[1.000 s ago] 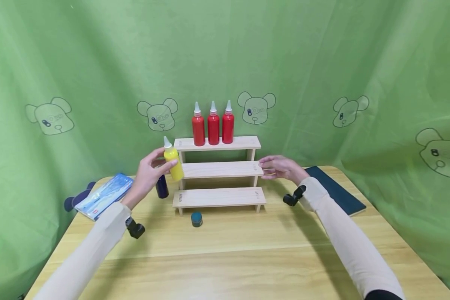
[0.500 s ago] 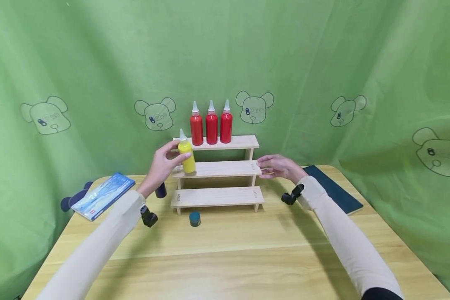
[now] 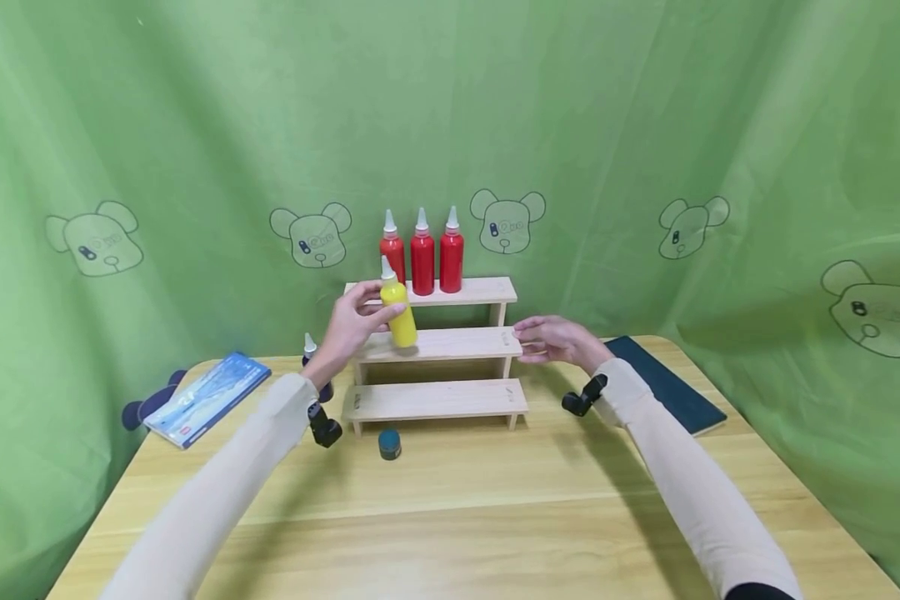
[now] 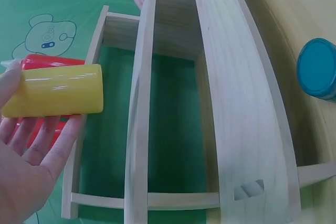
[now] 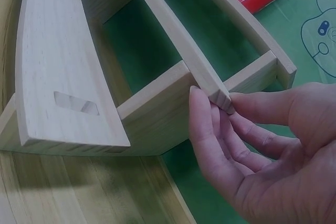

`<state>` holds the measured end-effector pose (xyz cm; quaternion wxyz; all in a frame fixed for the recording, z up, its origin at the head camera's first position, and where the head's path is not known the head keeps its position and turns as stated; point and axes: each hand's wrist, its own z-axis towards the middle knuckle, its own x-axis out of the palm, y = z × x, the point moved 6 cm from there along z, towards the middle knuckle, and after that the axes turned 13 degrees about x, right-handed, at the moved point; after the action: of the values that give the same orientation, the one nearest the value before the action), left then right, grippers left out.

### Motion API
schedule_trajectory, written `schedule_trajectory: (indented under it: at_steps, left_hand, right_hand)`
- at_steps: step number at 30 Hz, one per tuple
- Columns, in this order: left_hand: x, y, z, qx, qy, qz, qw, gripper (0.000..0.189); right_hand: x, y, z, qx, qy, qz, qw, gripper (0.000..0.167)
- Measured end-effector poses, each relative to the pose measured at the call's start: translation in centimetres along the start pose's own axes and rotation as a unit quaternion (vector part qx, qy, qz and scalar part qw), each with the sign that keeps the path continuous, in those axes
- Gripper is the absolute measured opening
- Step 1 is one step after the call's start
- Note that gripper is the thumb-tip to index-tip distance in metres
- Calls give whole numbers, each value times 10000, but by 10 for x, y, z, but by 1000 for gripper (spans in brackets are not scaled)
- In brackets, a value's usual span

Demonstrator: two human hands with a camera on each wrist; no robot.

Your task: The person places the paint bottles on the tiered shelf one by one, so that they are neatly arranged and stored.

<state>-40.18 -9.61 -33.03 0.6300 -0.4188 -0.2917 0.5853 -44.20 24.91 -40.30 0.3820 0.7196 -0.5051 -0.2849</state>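
Note:
In the head view my left hand grips a yellow squeeze bottle with a white pointed nozzle. The bottle tilts slightly, close over the left part of the middle step of a three-tier wooden shelf. Its lower end shows in the left wrist view, fingers below it and thumb at its side. My right hand pinches the right end of the middle step between thumb and fingers. On the top step stand three red squeeze bottles; the left one is partly hidden behind the yellow bottle.
A dark blue bottle stands left of the shelf, partly behind my left wrist. A small teal-lidded jar sits in front. A blue-and-white booklet lies left, a dark green book right. A green curtain hangs behind.
My left hand has carried the yellow bottle to the right, from beside the shelf to over the middle step. My right hand has stayed at the step's right end.

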Motion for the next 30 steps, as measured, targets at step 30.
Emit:
schedule_trajectory:
  at_steps: [30]
  left_hand:
    - [58,9,25,190,553,42,9983,60]
  right_hand:
    - [3,0,-1,-42,113,-30,9999,28]
